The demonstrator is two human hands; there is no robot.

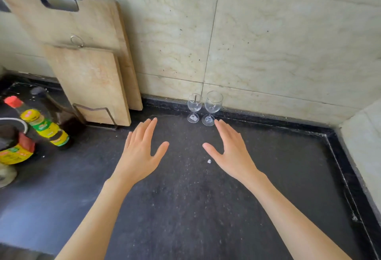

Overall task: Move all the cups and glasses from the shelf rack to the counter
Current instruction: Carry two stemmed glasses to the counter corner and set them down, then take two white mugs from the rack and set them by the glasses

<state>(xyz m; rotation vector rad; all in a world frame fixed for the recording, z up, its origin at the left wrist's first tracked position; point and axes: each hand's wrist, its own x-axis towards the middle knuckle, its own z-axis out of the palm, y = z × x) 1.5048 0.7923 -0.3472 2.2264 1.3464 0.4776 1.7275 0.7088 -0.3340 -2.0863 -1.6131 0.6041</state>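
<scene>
Left hand (142, 152) spread, empty | right hand (231, 152) spread, empty | our two glasses (204, 108) upright on desk (185, 197) by the wall, we judge clear of knocks | shelf rack unseen

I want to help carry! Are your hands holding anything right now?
Left hand: open, holding nothing.
Right hand: open, holding nothing.
</scene>
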